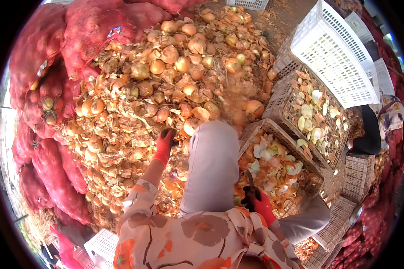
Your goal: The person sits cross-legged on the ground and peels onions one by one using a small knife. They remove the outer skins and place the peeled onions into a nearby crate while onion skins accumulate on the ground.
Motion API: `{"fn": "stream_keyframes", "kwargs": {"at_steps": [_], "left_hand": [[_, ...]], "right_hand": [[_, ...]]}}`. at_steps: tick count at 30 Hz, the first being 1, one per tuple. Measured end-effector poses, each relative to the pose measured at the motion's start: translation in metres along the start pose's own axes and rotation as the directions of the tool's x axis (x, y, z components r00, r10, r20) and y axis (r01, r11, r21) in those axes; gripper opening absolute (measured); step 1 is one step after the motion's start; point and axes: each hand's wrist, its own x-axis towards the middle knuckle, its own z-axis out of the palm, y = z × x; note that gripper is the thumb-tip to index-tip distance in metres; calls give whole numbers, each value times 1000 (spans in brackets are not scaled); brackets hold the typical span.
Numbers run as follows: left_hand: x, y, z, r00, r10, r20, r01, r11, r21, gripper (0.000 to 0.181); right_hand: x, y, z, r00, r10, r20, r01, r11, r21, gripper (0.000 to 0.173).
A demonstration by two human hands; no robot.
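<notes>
A large heap of onions [157, 67] with loose dry skins spreads before me. My left hand [165, 141], in a red glove with dark fingers, reaches down onto the heap, left of my knee. Whether its fingers close around an onion cannot be made out. My right hand [258, 202], gloved the same way, is closed around a knife [250, 179], its curved blade pointing away from me. Just beyond that hand is a plastic crate [275, 125] holding peeled onion skins and trimmings [272, 158].
Farther right, another crate [272, 102] holds peelings and pale onion pieces. A white crate [333, 53] stands tilted above it. Red mesh sacks of onions [59, 175] line the left side. Another person's dark sleeve [368, 134] shows at right; stacked crates [357, 175] stand nearby.
</notes>
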Motion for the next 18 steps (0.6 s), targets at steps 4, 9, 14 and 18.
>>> {"fn": "stream_keyframes", "kwargs": {"at_steps": [4,9,14,18], "left_hand": [[38,47,41,974,220,46,-224,940,257,26],[102,75,80,746,617,251,-534,331,778,35],[150,101,141,888,349,299,-291,-76,954,50],[236,82,121,921,204,332,-372,211,904,73]], "right_hand": [[8,6,0,1000,18,14,-17,999,-49,29],[14,-6,9,998,57,4,-57,996,-72,32],[21,3,9,1000,26,16,-25,999,-38,35],[47,29,-2,990,-135,35,139,961,-238,40]]}}
